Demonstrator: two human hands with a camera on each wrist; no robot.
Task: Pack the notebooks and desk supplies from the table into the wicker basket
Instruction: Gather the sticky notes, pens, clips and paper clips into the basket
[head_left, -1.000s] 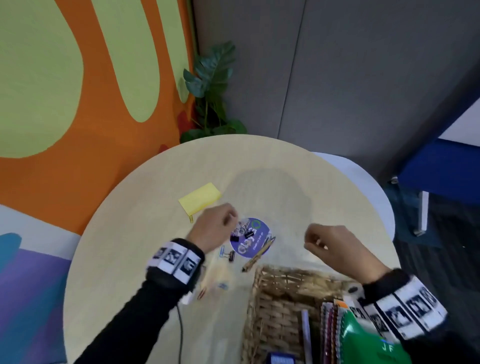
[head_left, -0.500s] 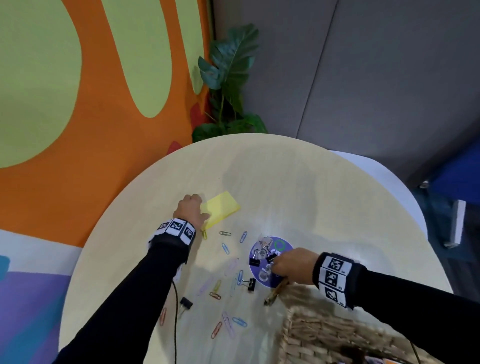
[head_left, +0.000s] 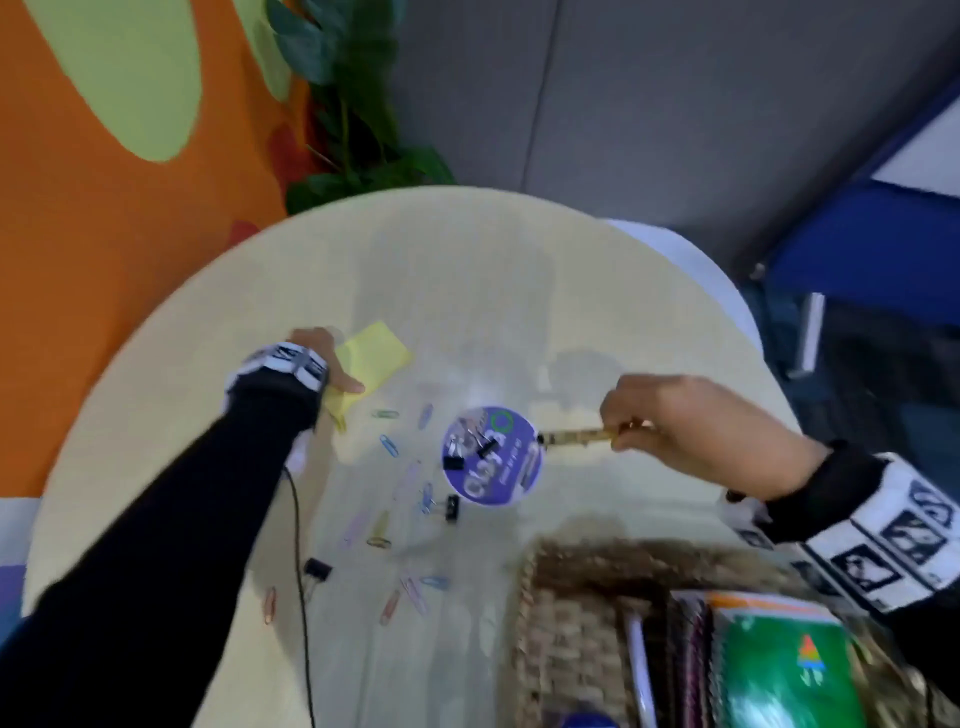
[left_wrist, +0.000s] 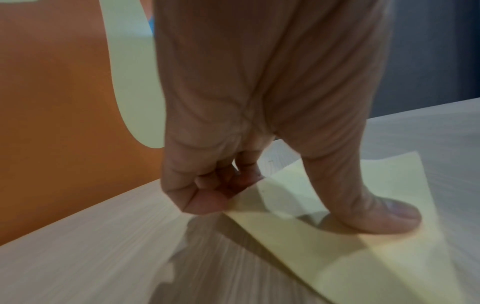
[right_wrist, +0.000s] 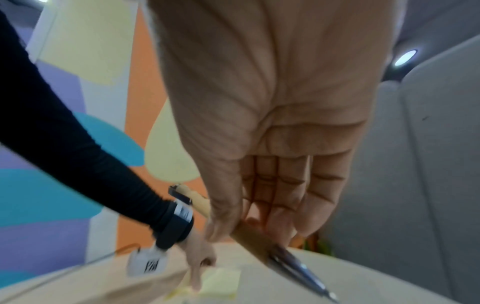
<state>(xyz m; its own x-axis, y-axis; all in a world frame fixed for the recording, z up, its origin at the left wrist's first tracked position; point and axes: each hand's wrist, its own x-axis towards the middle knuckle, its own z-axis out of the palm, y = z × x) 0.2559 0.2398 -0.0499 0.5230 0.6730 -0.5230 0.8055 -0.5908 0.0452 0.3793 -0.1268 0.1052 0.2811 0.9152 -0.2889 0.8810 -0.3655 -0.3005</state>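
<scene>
The right hand pinched a tan wooden pen for basketing; left hand fingers clamped the yellow sticky-note pad, thumb above.

Your bench is a round, pale wood-look top, and there's a fair bit spread over it. A yellow sticky-note pad sits on the left side, with one edge lifted off the surface in the left wrist view. Near the middle you've got a round purple disc with a couple of black binder clips sitting on it. Coloured paper clips are scattered between the pad and the near edge, plus two more black clips loose among them. The wicker basket stands at the near right edge. A thin black cable trails across the left part.
</scene>
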